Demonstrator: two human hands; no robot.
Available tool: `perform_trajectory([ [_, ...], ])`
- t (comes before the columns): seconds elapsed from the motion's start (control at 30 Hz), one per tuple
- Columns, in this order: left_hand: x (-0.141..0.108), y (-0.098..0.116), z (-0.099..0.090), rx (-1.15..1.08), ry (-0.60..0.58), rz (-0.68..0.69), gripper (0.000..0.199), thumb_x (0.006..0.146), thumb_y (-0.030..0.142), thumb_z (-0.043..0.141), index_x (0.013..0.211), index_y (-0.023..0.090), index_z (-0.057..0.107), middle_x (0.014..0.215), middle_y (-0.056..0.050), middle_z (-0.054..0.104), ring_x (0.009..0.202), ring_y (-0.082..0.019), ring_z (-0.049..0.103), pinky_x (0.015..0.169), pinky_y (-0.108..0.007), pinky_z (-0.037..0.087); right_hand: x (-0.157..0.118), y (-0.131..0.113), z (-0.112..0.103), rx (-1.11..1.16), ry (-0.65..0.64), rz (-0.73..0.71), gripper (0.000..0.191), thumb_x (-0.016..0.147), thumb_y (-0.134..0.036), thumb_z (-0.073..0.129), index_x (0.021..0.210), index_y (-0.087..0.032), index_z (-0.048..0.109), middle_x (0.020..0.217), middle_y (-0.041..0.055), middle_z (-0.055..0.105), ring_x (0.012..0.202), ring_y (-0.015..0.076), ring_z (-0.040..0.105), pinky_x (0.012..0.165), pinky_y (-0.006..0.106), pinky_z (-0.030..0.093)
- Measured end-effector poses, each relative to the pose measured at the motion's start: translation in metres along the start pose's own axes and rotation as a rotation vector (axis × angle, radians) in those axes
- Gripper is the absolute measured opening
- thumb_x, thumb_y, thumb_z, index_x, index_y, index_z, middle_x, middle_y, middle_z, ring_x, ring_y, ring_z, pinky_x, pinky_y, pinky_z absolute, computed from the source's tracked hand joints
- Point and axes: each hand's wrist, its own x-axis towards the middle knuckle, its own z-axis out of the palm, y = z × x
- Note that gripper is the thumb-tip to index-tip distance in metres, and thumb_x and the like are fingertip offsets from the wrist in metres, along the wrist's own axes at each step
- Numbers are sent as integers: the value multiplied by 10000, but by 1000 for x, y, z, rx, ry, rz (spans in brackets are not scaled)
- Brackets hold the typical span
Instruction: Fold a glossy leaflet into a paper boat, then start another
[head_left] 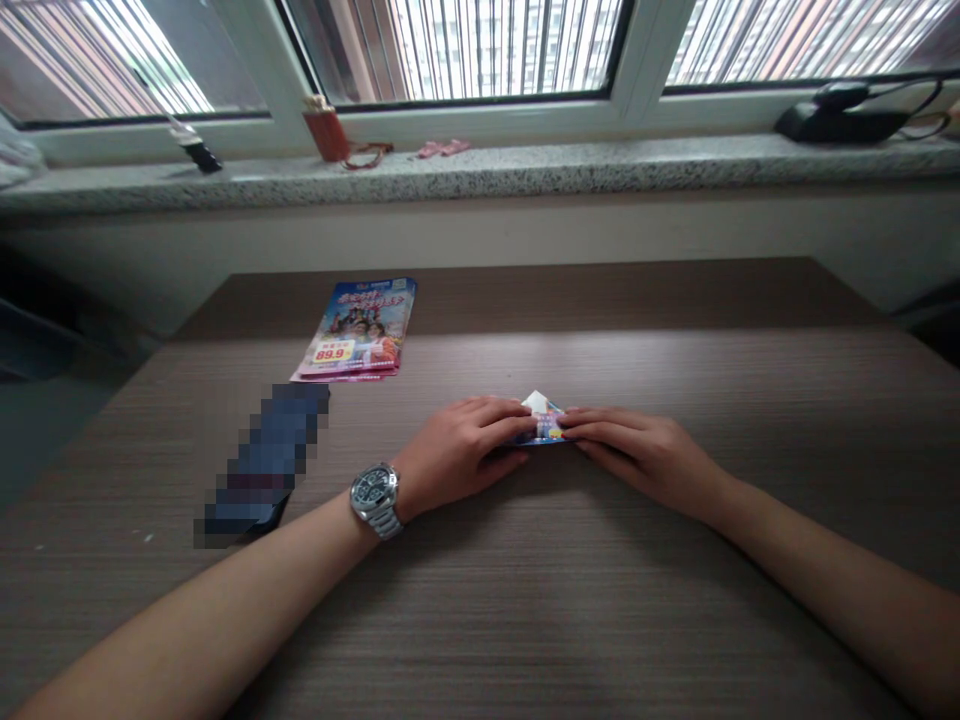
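Observation:
A small folded paper [549, 428], printed in blue and purple with a white pointed top, lies at the middle of the wooden table. My left hand [472, 440], with a silver watch [375, 490] on its wrist, grips the paper's left end between thumb and fingers. At the right end, my right hand [645, 450] pinches it the same way. The fingers cover both ends of the paper, so its full shape is hidden.
A stack of colourful flyers [367, 330] lies at the back left of the table [600, 600]. Nearer sits a dark, pixelated flat object [266, 465], beside my left forearm. Behind, a granite sill [570, 178] holds a red case [327, 132] and a black device [844, 115].

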Motion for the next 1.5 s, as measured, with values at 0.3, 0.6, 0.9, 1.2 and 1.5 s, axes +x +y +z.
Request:
perform_trajectory([
  [0.3,-1,0,-4,-33,134,-21,239,1025,233,569,1231,231,689,1127,-57,726,962,-167,701,846,-293,567,2,-3,-1,14,83,10,254,991,-186,589,1214,-270,674,1223,67,745,1098,218,722,965,376,605],
  [0.6,0,11,-9,-272,310,-102,192,1007,202,605,1182,195,685,1056,-41,751,925,-129,713,835,-245,566,5,-16,-6,60,262,102,221,989,-176,582,1145,-302,671,1041,36,764,904,198,741,777,332,620],
  [0.9,3,5,-3,-267,254,-226,215,966,188,652,1179,187,679,1022,-23,740,796,-106,676,739,-216,544,6,-6,1,97,227,324,140,972,-285,631,1082,-237,703,899,22,755,741,175,692,654,289,572],
  [1.2,2,-10,8,-121,114,-200,148,903,187,722,1050,174,707,1051,-70,672,943,-197,623,831,-320,521,9,5,3,47,93,258,148,963,-229,633,1087,-208,711,983,69,714,873,209,670,774,343,543],
  [1.5,2,-10,10,-32,79,-171,235,949,232,683,1182,208,704,1071,-74,671,951,-210,594,843,-348,507,9,8,10,-65,90,146,203,943,-188,660,1140,-208,703,1010,87,691,917,229,647,788,358,547],
])
